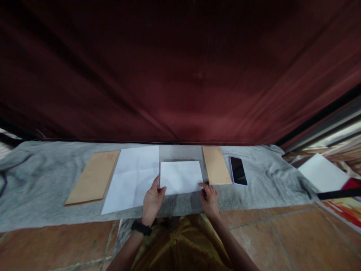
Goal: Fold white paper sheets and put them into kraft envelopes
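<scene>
A folded white sheet of paper (181, 176) lies on a grey cloth (45, 180) in front of me. My left hand (152, 199), with a black watch at the wrist, pinches the sheet's near left corner. My right hand (209, 196) pinches its near right corner. A larger creased white sheet (132, 177) lies unfolded just left of my left hand.
A brown envelope (94, 177) lies at the left, a second brown envelope (216, 165) at the right, and a dark phone (238, 170) beside it. A dark red curtain (180, 75) hangs behind. Terracotta floor tiles (282, 237) lie in front; papers (323, 173) sit far right.
</scene>
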The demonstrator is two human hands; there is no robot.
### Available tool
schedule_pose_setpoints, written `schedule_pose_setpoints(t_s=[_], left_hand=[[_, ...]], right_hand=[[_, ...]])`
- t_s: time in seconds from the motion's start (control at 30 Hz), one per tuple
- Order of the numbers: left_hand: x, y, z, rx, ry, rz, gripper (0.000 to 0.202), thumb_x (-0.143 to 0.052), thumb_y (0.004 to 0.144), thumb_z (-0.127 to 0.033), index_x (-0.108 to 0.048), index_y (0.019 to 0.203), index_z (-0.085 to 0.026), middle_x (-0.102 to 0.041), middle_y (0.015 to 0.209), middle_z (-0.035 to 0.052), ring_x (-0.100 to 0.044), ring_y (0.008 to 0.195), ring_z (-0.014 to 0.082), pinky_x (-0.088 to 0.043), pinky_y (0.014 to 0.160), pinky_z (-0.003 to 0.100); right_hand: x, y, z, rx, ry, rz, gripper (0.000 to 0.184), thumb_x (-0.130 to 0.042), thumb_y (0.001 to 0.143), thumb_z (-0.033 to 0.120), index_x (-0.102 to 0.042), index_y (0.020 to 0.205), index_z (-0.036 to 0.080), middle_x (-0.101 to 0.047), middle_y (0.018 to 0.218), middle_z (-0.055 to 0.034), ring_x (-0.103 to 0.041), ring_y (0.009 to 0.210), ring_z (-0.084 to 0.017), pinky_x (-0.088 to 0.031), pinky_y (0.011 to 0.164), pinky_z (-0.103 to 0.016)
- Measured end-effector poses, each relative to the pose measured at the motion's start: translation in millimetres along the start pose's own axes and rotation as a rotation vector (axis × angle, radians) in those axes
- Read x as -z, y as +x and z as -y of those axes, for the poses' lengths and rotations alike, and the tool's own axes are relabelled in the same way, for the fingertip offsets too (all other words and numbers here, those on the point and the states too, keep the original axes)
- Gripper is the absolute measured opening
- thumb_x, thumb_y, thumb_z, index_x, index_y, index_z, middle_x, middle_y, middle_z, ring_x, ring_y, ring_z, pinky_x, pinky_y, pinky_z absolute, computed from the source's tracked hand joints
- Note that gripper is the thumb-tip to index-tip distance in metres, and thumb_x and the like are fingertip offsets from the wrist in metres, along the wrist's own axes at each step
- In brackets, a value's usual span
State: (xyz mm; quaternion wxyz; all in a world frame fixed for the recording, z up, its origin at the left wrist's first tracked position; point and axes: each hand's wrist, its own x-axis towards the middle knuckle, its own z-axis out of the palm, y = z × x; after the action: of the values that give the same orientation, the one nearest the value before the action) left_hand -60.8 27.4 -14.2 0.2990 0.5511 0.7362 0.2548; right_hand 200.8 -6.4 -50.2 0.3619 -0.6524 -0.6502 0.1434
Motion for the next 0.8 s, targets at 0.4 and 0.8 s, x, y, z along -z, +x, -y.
schedule_pose_setpoints(t_s=[0.4, 0.8], left_hand=[[3.2, 0.5, -14.1, 0.057, 0.191, 0.058, 0.06, -0.054, 0.094, -0.03, -0.04, 0.151, -0.017, -0.075, 0.1, 0.0079, -0.071, 0.088, 0.0228, -0.047, 0.075, 0.03], [-1.8, 3.8, -10.5, 0.015, 0.181, 0.038, 0.054, -0.055, 0.091, -0.025, -0.05, 0.145, -0.02, -0.074, 0.095, 0.0056, -0.071, 0.086, 0.0226, -0.049, 0.076, 0.031]], right_hand=[[-7.8, 1.8, 3.6, -0.034, -0.195, 0.002, 0.031, -0.047, 0.095, 0.02, -0.066, 0.118, 0.031, -0.067, 0.106, -0.0068, -0.056, 0.101, -0.029, -0.037, 0.095, -0.047], [-9.9, -0.5, 2.4, -0.003, -0.237, 0.002, 0.034, -0.048, 0.093, 0.018, -0.066, 0.12, 0.03, -0.062, 0.109, -0.0089, -0.055, 0.103, -0.029, -0.042, 0.093, -0.047]])
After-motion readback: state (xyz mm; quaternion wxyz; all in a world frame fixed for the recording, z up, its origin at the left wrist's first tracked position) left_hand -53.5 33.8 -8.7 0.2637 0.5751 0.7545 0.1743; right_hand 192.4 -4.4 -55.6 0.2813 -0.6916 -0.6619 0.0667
